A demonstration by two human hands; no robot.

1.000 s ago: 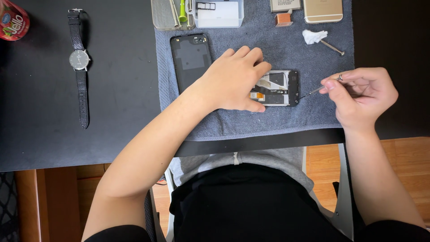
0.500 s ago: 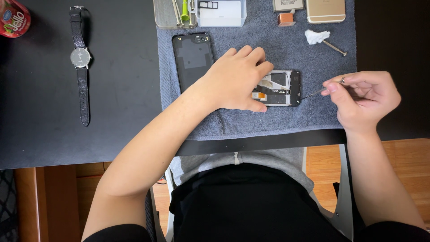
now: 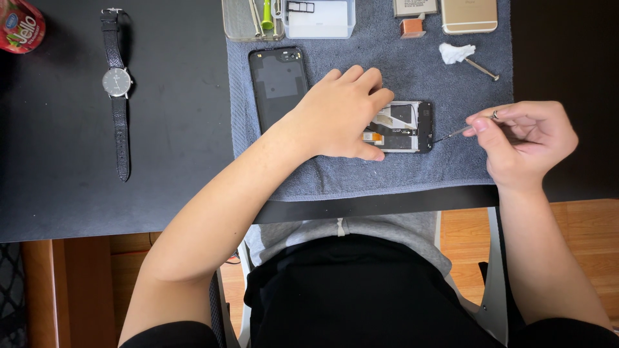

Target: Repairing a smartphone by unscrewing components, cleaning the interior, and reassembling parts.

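Little changed over the last second: opened phone (image 3: 403, 126) unmoved at the middle of the grey towel (image 3: 400, 71), screwdriver tip (image 3: 445, 137) kept just off its right edge, not yet seated on a screw. Left hand (image 3: 342, 113) laid flat, fingers together, pressing the phone's left half down. Right hand (image 3: 522, 138) raised to the right, thumb and forefinger pinching the thin screwdriver (image 3: 467, 129), remaining fingers curled; detached back cover (image 3: 278, 84) just left of the phone.
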